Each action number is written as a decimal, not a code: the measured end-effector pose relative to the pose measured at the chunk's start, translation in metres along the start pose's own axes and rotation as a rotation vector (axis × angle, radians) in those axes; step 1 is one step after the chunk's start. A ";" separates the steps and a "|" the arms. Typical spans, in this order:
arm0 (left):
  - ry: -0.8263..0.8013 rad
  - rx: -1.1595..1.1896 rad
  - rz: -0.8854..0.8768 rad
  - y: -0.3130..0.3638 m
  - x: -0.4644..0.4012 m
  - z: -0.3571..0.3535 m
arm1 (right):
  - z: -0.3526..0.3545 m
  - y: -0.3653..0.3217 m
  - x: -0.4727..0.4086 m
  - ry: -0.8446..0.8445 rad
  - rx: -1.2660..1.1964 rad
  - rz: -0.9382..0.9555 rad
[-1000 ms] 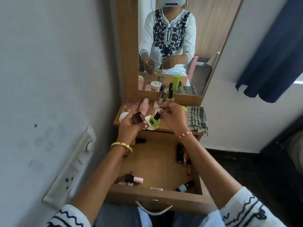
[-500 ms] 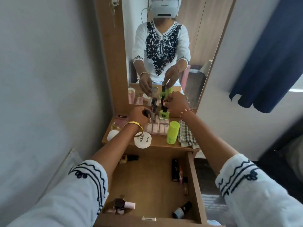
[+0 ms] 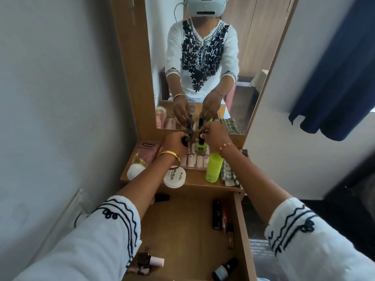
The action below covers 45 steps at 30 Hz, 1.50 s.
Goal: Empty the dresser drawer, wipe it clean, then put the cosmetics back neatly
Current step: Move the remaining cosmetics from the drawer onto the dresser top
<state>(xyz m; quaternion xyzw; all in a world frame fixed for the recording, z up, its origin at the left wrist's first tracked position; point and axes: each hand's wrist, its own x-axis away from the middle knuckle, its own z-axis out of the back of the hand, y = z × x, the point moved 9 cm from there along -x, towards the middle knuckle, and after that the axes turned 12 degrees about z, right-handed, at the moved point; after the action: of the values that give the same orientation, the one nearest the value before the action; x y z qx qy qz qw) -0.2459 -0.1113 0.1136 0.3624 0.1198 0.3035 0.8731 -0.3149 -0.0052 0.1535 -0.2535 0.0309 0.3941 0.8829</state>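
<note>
- While both hands work at the back of the dresser top (image 3: 194, 180), hard against the mirror (image 3: 253, 63), I read this as the emptying stage — bottles being stood up out of the drawer (image 3: 182, 230).
- My right hand (image 3: 215, 136) pinches the black cap of a green nail polish bottle (image 3: 199, 148); the bottle hangs directly under the fingers, upright, long axis vertical, its base at or just above the top — I cannot tell whether it touches.
- My left hand (image 3: 175, 144) is curled round a small dark bottle (image 3: 186, 138), just beside the right-hand grip, toward the body's left; fingers narrow, wrapped on it.
- The two grips sit near each other, so the release calls for letting go straight up without knocking the neighbour over.
- What remains lies well below and behind both grips, in the open drawer: a dark tube (image 3: 216, 214) along the right wall, nearer my right hand, and a pink-capped bottle (image 3: 151, 260) at the near left, nearer my left.
- A lime-green bottle (image 3: 214, 167) stands beneath my right wrist — easy to clip on the way back.
</note>
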 end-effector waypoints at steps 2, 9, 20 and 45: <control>-0.013 -0.032 -0.009 0.001 0.000 -0.003 | -0.001 0.002 0.000 0.019 -0.020 -0.004; 0.010 -0.034 0.013 -0.003 0.001 -0.002 | 0.000 0.005 0.001 0.053 -0.096 -0.019; 0.041 0.191 0.069 -0.018 0.020 0.015 | 0.030 -0.004 0.026 0.255 -0.182 -0.016; 0.205 0.515 0.376 -0.177 0.137 0.003 | -0.188 -0.048 0.142 -0.482 0.006 0.062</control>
<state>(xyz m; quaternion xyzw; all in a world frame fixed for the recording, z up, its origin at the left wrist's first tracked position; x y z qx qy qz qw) -0.0582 -0.1263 -0.0074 0.5544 0.2107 0.4538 0.6651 -0.1562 -0.0241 -0.0260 -0.1483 -0.1720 0.4700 0.8530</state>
